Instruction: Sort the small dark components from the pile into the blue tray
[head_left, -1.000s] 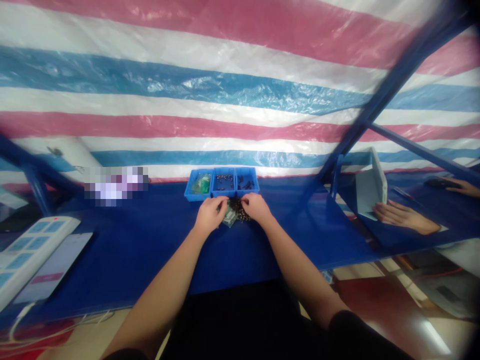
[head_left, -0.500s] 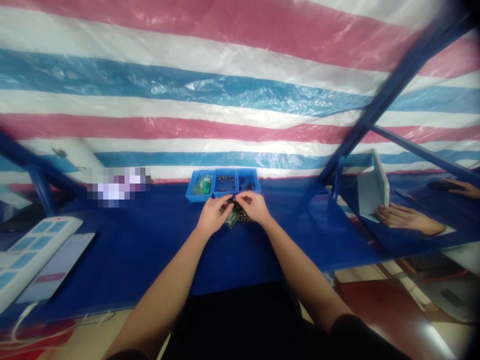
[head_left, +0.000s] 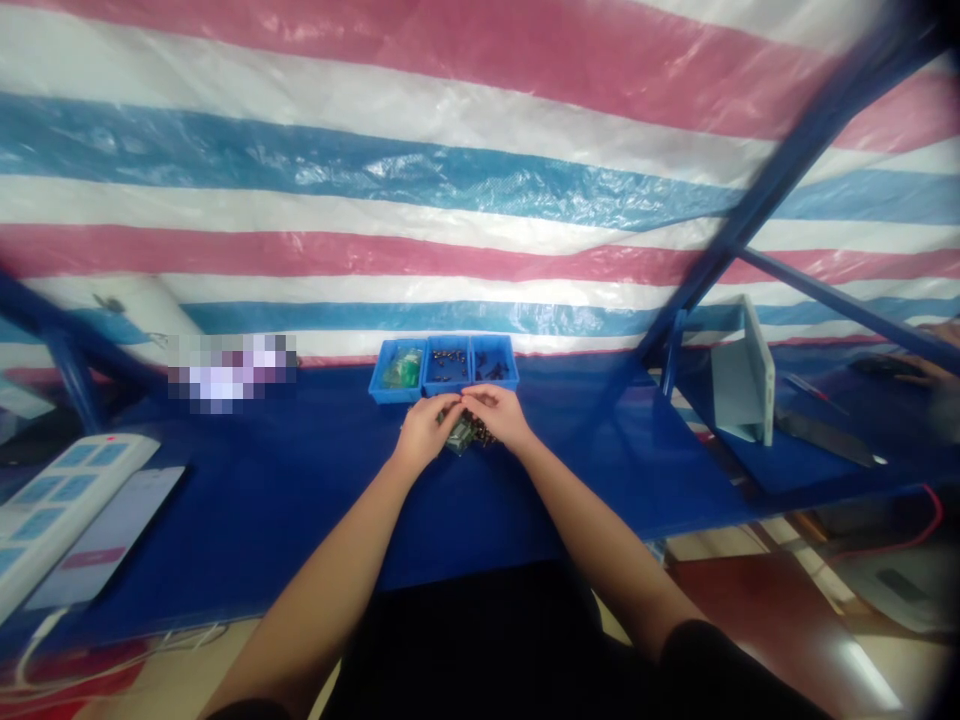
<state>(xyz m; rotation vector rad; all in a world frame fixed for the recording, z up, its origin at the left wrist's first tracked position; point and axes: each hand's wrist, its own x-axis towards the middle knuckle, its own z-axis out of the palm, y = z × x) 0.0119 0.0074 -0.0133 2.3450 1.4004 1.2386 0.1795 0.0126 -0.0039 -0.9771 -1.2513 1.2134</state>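
Note:
My left hand [head_left: 427,430] and my right hand [head_left: 499,412] meet fingertip to fingertip above the middle of the blue table. Both are pinched closed; whatever lies between the fingers is too small to make out. Below them is a heap of small dark and brass-coloured parts [head_left: 482,434], with a greenish-grey piece [head_left: 459,437] at its left side. Just behind my hands stand three blue bins in a row. The left bin [head_left: 375,385] holds a clear and green plastic bag [head_left: 405,368]. Small dark parts lie in the middle bin [head_left: 448,388] and the right bin [head_left: 512,368].
A white power strip [head_left: 112,452] and a phone [head_left: 112,540] lie at the left of the blue table [head_left: 300,520]. Blue frame bars [head_left: 720,260] rise at the right. Beyond them are a tablet on a stand [head_left: 739,385] and another person's hand [head_left: 915,370].
My fingertips have come together, with the right hand shifting slightly left. The other person's hand has left the tablet at the right, and a dark flat object shows there.

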